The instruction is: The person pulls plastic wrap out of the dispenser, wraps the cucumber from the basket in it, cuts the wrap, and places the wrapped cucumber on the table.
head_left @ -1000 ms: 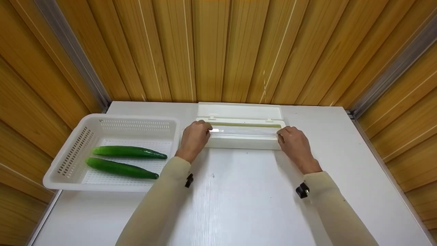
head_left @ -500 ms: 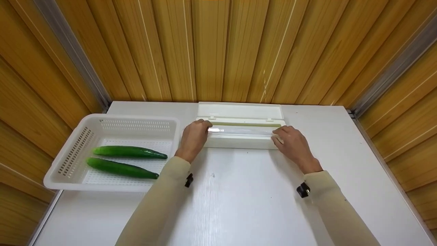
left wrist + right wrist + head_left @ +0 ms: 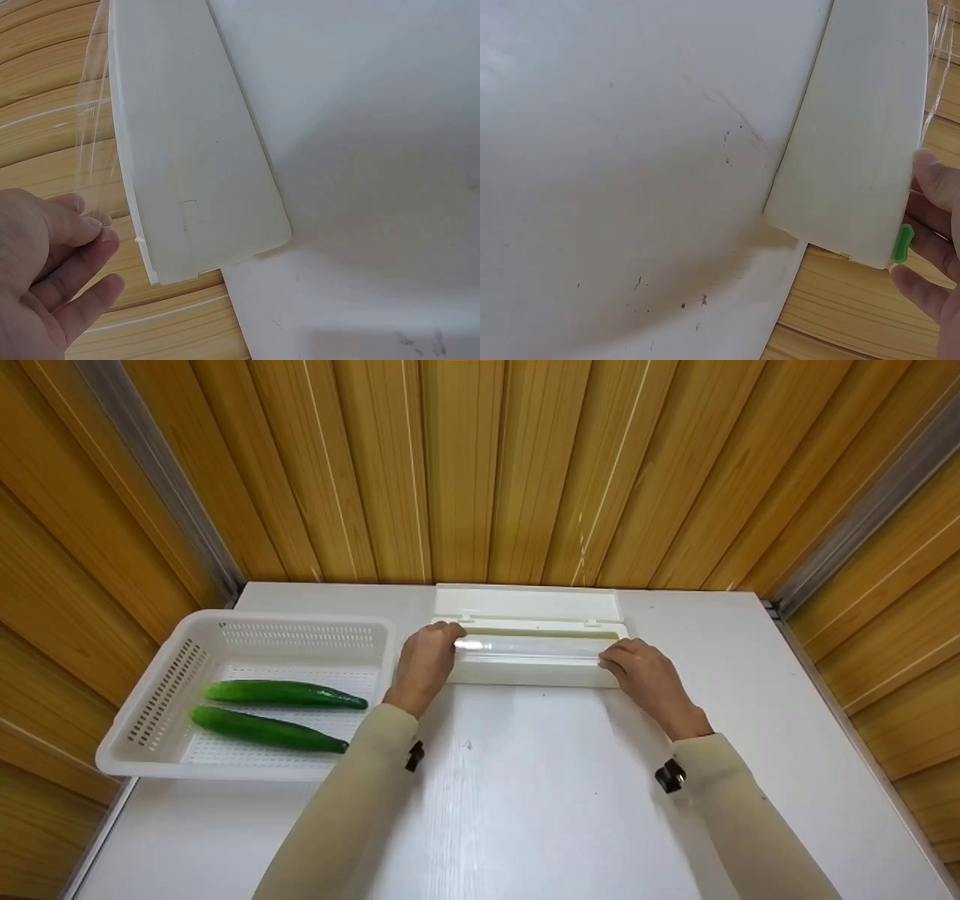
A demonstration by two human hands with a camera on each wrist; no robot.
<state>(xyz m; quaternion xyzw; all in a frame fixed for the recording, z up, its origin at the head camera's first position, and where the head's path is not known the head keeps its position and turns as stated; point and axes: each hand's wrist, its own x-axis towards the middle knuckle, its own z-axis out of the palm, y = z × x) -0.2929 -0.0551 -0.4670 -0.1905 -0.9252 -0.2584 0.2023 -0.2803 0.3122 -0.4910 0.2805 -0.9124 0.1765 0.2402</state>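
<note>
A white plastic wrap dispenser box [image 3: 532, 675] lies lengthwise near the back of the table, its lid [image 3: 525, 604] folded back. Clear plastic wrap [image 3: 532, 646] stretches across the opening. My left hand [image 3: 425, 666] pinches the wrap's left corner between thumb and forefinger; in the left wrist view the film [image 3: 94, 142] hangs beside the box wall. At the other end my right hand [image 3: 651, 682] pinches the wrap's right side. The right wrist view has a small green piece [image 3: 904, 244] at the box's end, beside the right fingers. The roll itself is mostly hidden.
A white slotted plastic basket [image 3: 244, 770] stands on the left, close to my left forearm. Two green cucumbers [image 3: 285, 694] lie in it. The white table [image 3: 525, 810] backs onto wood-patterned panels [image 3: 465, 472], with more panels on both sides.
My right hand shifted slightly left along the wrap with thumb and finger parted, then brought them together on it. My left hand kept its pinch and barely moved.
</note>
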